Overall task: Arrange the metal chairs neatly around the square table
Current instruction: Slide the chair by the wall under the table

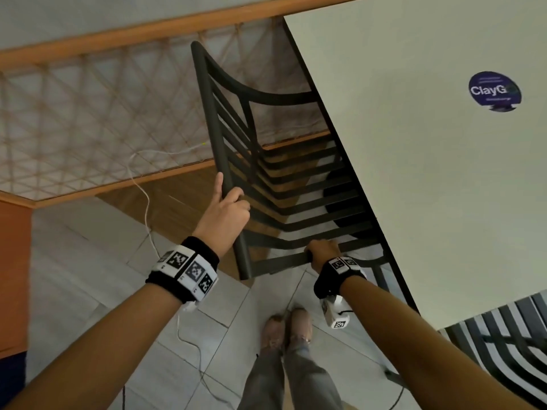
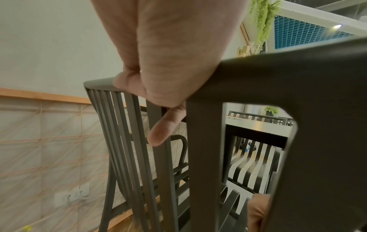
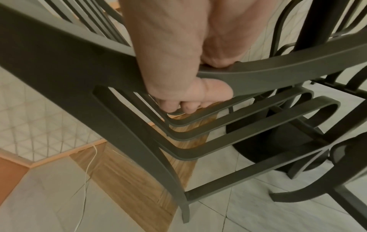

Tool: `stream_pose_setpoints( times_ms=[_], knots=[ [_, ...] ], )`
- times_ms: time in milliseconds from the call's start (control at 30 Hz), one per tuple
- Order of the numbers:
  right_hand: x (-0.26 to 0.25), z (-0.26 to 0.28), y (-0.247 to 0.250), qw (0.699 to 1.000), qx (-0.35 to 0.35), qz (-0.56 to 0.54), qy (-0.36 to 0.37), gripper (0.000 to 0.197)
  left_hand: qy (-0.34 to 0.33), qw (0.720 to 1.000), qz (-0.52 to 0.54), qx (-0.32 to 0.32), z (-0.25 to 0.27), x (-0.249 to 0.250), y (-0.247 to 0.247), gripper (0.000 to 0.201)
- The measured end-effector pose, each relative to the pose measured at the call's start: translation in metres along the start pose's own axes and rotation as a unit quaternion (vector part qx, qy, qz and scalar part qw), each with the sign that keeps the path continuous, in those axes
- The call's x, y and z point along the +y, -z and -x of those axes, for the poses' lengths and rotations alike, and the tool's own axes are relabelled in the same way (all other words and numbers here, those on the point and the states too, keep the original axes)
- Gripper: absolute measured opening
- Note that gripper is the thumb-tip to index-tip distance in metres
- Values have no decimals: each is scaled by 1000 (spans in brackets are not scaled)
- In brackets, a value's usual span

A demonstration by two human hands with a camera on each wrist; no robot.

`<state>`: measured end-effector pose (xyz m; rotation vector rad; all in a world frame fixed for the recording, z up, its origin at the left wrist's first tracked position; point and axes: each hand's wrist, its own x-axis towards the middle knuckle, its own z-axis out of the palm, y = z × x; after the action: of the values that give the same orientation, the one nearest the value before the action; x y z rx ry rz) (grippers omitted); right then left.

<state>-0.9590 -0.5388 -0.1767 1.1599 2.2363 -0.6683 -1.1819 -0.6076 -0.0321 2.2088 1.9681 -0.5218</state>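
Observation:
A dark metal chair (image 1: 213,113) with a slatted back and seat stands at the left edge of the pale square table (image 1: 414,173), its seat partly under the tabletop. My left hand (image 1: 228,211) grips the top rail of the chair's back (image 2: 298,81), fingers curled over it with the thumb lying along the rail; the left wrist view shows this hand (image 2: 168,62) close up. My right hand (image 1: 321,253) grips the chair's near armrest (image 3: 278,70), and the right wrist view shows the hand (image 3: 174,70) with its fingers wrapped under it.
A second dark slatted chair (image 1: 509,344) sits at the table's near side, bottom right. The table's black pedestal base (image 3: 268,141) stands under the top. A white cable (image 1: 146,208) trails over the floor by a lattice wall panel (image 1: 88,113). My feet (image 1: 287,327) stand behind the chair.

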Motion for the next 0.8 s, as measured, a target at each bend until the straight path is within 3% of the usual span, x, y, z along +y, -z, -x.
stream_pose_setpoints(
  times_ms=[300, 400, 533, 633, 700, 800],
  knots=[
    [8, 19, -10, 1000, 11, -22, -15, 21, -3, 1000, 24, -8, 15, 21, 1, 21],
    [1, 36, -6, 998, 46, -53, -3, 23, -4, 999, 34, -6, 15, 20, 5, 24],
    [-5, 80, -17, 983, 109, -144, 28, 56, -3, 999, 48, -8, 28, 25, 7, 37],
    [3, 114, -30, 967, 81, -241, -15, 80, 19, 996, 88, 10, 44, 37, -1, 60],
    [17, 137, -47, 956, 57, -281, -57, 78, 19, 989, 136, 47, 60, 54, -10, 71],
    [46, 176, -71, 934, 28, -339, -112, 68, 25, 976, 203, 74, 90, 89, -24, 64]
  ],
)
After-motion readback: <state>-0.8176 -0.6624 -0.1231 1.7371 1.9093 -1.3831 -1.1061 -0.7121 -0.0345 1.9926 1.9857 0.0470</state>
